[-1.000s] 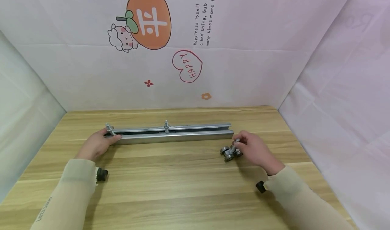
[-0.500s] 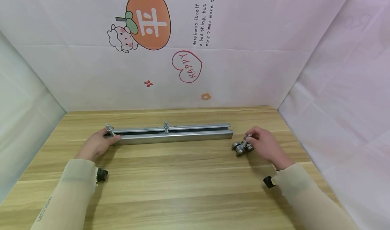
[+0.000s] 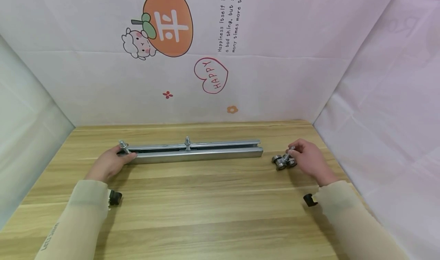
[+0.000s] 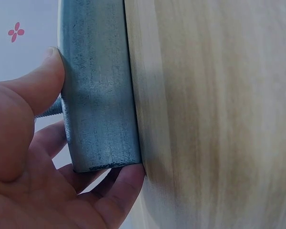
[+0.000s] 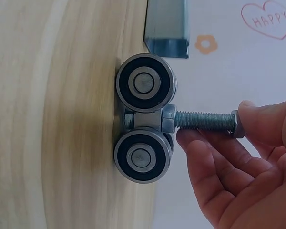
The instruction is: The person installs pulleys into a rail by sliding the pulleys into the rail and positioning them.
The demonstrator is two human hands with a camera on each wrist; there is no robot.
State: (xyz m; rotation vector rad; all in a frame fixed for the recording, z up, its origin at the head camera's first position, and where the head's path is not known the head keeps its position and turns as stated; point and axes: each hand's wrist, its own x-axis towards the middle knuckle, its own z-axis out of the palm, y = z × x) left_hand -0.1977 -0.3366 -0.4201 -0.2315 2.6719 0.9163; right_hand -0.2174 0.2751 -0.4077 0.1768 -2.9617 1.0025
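Observation:
A slotted steel rail [image 3: 220,153] lies across the table in the head view. My left hand [image 3: 107,163] grips its left end, the thumb on the upper edge and fingers around the cut end [image 4: 102,166]. Two bolts stand up out of the slot: one bolt [image 3: 123,145] beside the left thumb, another bolt [image 3: 187,143] near the middle. Right of the rail, my right hand [image 3: 312,161] holds a four-wheeled roller trolley [image 3: 282,162] by its upright bolt. In the right wrist view, thumb and fingers are at the threaded bolt [image 5: 205,120], and the wheels [image 5: 142,157] are against the wood.
The wood-grain table [image 3: 199,210] ends at a white printed cloth [image 3: 275,80] behind. A white side cloth [image 3: 388,130] rises near the right arm, another side cloth [image 3: 27,99] at the left. A gap of bare wood separates trolley and rail end.
My right hand has moved the roller trolley right and slightly back, away from the rail's right end. The left hand and the rail have stayed in place.

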